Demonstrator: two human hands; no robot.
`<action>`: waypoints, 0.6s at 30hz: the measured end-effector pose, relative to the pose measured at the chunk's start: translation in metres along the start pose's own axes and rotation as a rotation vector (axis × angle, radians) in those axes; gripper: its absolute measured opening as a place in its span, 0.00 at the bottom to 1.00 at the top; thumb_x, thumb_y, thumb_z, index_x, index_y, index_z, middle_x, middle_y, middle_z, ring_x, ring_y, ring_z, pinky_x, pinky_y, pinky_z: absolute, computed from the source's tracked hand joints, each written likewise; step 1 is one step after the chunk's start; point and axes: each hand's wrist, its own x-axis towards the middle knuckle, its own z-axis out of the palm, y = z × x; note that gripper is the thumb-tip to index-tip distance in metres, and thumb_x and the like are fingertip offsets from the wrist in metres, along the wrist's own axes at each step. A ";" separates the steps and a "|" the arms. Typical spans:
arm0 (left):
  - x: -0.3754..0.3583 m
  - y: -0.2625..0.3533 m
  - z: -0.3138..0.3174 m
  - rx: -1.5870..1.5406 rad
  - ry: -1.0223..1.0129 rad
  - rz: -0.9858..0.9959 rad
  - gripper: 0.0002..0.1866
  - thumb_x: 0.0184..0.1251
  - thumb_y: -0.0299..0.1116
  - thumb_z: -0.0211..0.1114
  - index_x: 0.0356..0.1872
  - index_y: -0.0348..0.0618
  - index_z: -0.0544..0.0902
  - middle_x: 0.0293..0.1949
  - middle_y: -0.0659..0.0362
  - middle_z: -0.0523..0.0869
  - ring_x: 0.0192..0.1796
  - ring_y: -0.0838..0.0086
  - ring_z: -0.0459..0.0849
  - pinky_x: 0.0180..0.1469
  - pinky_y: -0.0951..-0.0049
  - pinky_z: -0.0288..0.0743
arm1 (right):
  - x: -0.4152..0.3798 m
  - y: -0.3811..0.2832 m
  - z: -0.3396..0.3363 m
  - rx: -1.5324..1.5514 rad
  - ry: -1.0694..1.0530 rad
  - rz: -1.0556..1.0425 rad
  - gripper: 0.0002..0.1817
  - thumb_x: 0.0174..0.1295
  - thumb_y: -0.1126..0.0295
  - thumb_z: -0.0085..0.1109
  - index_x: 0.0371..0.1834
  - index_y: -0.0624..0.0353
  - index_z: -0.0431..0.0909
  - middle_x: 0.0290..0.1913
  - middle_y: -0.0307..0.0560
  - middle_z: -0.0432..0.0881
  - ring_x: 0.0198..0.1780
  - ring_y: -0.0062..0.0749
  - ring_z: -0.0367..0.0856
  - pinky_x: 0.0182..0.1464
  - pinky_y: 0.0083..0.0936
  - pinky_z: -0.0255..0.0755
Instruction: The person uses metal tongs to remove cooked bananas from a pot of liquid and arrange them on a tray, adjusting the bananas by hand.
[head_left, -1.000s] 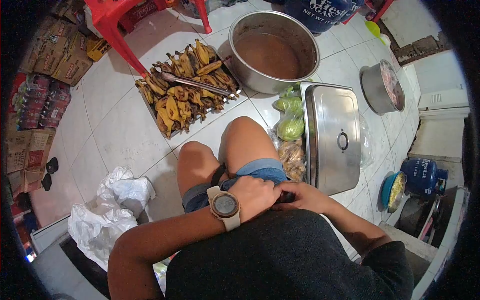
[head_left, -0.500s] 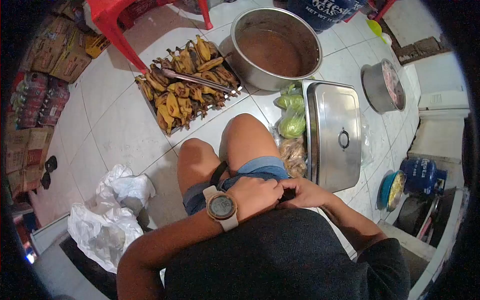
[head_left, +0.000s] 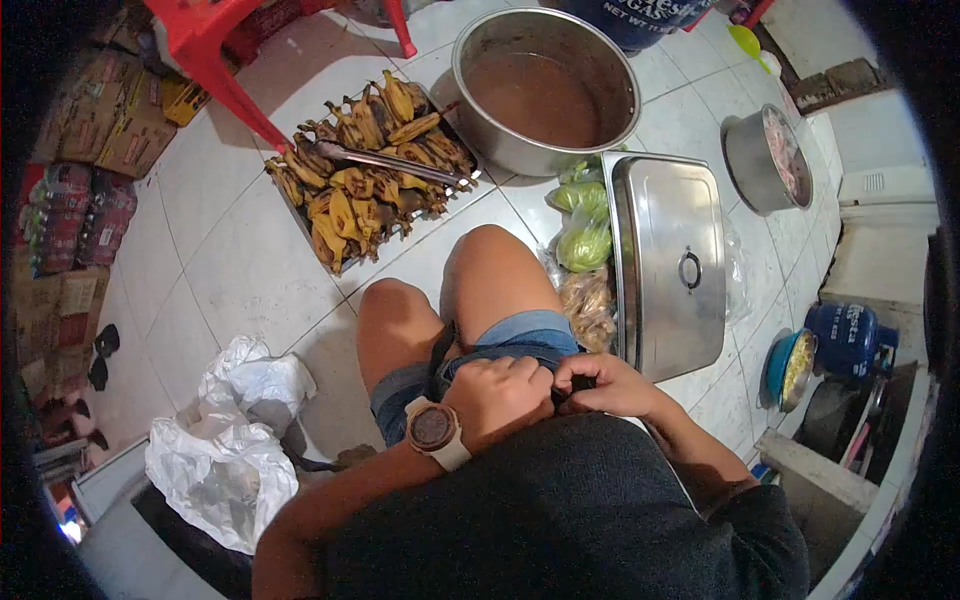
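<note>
Both hands are together at my waist, over denim shorts (head_left: 515, 340) and the hem of a black shirt (head_left: 560, 500). My left hand (head_left: 497, 395), with a pale watch (head_left: 434, 427) on its wrist, is closed with fingers curled toward the right hand. My right hand (head_left: 615, 387) pinches a black strap (head_left: 574, 386) that shows between the two hands. Another length of black strap (head_left: 442, 350) lies over the left thigh. What the left fingertips hold is partly hidden.
On the tiled floor are a tray of bananas (head_left: 370, 180) with tongs (head_left: 385, 160), a large pot (head_left: 545, 85) of brown liquid, a lidded steel pan (head_left: 672, 260), and bagged green vegetables (head_left: 585, 240). A white plastic bag (head_left: 225, 470) lies at left; a red chair (head_left: 215, 50) stands ahead.
The left hand and watch have shifted slightly left and down. A little more of the black strap shows by the right fingers. The view has tilted slightly.
</note>
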 end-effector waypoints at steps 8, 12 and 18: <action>-0.007 -0.014 -0.002 0.037 0.041 -0.243 0.05 0.40 0.32 0.58 0.18 0.45 0.71 0.20 0.59 0.72 0.25 0.69 0.75 0.25 0.72 0.70 | -0.001 -0.003 0.005 -0.145 0.069 0.041 0.08 0.42 0.78 0.57 0.23 0.60 0.66 0.23 0.32 0.67 0.29 0.13 0.63 0.32 0.13 0.59; 0.014 -0.014 -0.008 -0.078 -0.068 -0.040 0.05 0.44 0.32 0.57 0.24 0.46 0.73 0.23 0.60 0.73 0.29 0.67 0.74 0.29 0.71 0.70 | -0.004 -0.006 -0.004 0.021 0.018 0.134 0.08 0.42 0.79 0.56 0.24 0.60 0.67 0.25 0.32 0.67 0.30 0.13 0.64 0.32 0.13 0.60; 0.026 -0.003 0.002 0.154 -0.167 0.165 0.06 0.43 0.38 0.58 0.23 0.51 0.74 0.23 0.67 0.72 0.29 0.77 0.74 0.24 0.76 0.70 | -0.012 -0.012 -0.013 -0.060 -0.023 0.145 0.07 0.43 0.77 0.56 0.25 0.59 0.67 0.24 0.31 0.67 0.29 0.12 0.63 0.30 0.12 0.60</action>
